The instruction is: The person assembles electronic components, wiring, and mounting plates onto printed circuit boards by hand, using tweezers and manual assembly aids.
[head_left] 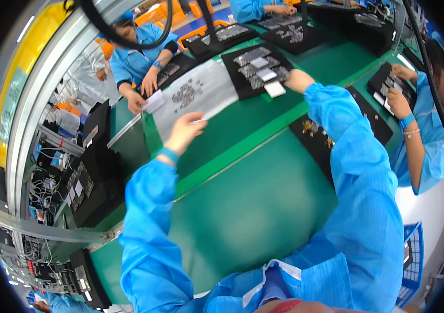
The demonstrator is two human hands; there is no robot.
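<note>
My left hand (184,131) is over the green table just beside the white sheet, its fingers closed on a small thin white piece (199,121). On that white sheet (222,88) lies a loose scatter of small dark parts (186,95). My right hand (300,81) reaches to the right edge of a black mat (232,67), against the clear plastic packs (256,55) there. Its fingertips are blurred and partly hidden, so whether they grip a pack cannot be seen. White cards (274,89) lie among and beside these packs.
Across the table a co-worker's hands (150,82) hold a white slip (154,101). Another person's hands (399,103) work over a black tray (378,83) at right. A black mat with gold-coloured parts (310,126) lies by my right arm. A blue basket (414,255) stands lower right.
</note>
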